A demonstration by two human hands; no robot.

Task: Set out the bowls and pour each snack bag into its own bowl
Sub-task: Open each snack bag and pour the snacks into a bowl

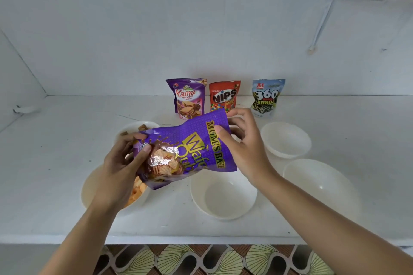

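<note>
Right now both hands hold the purple wafer bag (pixel 196 147) up off the counter (pixel 55 163), lying sideways w/ its top end to the R. L hand (pixel 125 158) grips the btm end, thumb across the front, fingers curled behind. R hand (pixel 243 140) pinches the top edge, thumb on the front by the "MUM'S BAKE" print, fingers behind. Can't tell if the top is open or sealed.

The bag hangs above the 2 L-side bowls and the back rim of the near centre bowl (pixel 223 194), which is empty. Far L bowl (pixel 134 128) shows brown cubes at its rim. Near L bowl (pixel 89 187), partly hidden by the L forearm, holds orange pieces. 2 more white bowls sit on the R, far R bowl (pixel 286 140) and near R bowl (pixel 319 183), both empty.

At the back by the wall 3 bags stand upright in a row: Mama bag (pixel 187 98), Nips bag (pixel 224 96), Kuaci bag (pixel 267 97). Patterned floor (pixel 201 259) shows below the counter edge.
</note>
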